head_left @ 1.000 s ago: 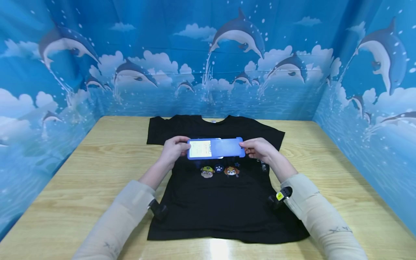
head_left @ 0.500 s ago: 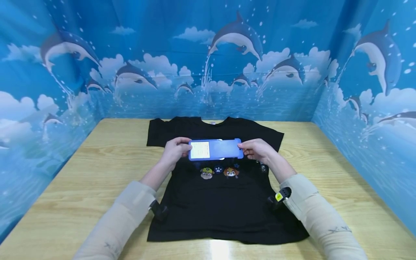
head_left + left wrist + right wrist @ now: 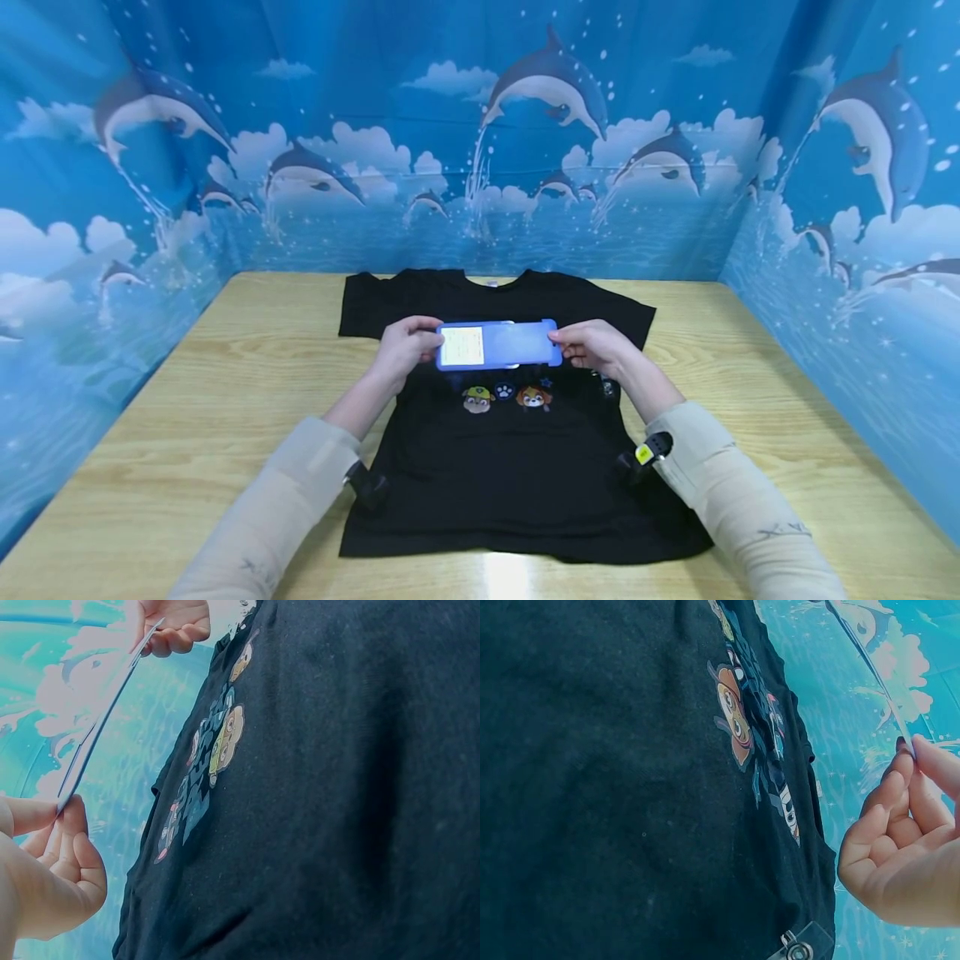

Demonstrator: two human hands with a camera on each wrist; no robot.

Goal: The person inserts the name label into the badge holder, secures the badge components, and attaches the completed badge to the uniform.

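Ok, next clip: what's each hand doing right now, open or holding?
Left hand: closed, pinching the flat blue card at its pale-labelled end.
Right hand: closed, pinching the card's opposite end.

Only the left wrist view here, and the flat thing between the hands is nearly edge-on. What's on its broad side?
Observer: The head view shows a blue holder with a pale panel toward the left hand.
Operator: The black shirt runs out of my picture. Which way does it lie?
Observer: In the head view its hem is nearest the person, its neckline toward the dolphin curtain.
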